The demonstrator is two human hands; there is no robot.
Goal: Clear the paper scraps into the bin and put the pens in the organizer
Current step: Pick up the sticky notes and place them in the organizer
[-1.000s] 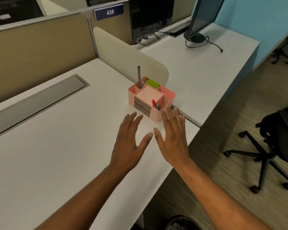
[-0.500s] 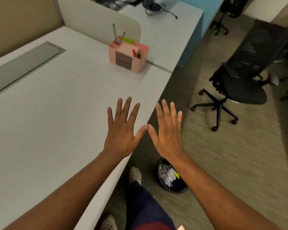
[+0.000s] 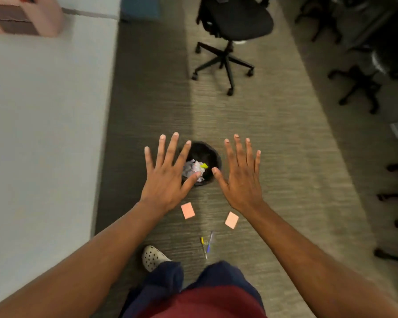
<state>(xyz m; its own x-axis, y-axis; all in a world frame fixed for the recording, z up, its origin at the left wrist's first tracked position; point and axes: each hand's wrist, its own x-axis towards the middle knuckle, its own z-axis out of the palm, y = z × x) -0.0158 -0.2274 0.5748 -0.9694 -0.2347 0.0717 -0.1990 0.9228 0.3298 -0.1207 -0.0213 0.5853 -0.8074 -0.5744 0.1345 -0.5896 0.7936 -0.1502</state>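
A black round bin (image 3: 208, 154) stands on the carpet and holds crumpled white and yellow paper (image 3: 194, 169). My left hand (image 3: 167, 177) hovers over its left side, fingers spread and empty. My right hand (image 3: 241, 177) is spread flat to the bin's right, also empty. Two pink paper notes (image 3: 187, 210) (image 3: 231, 220) lie on the floor just this side of the bin. Two pens (image 3: 206, 245) lie together on the carpet near my feet. The pink organizer (image 3: 44, 19) sits on the desk at the top left, cut off by the frame edge.
The white desk (image 3: 44, 134) fills the left side, its edge running down beside the bin. A black office chair (image 3: 230, 31) stands beyond the bin; more chair bases (image 3: 359, 88) are at the right. My shoe (image 3: 153, 258) is near the pens.
My view has swung down from the desk and organizer to the floor. Both hands have moved off the desk edge and now hover over the bin, still spread and empty.
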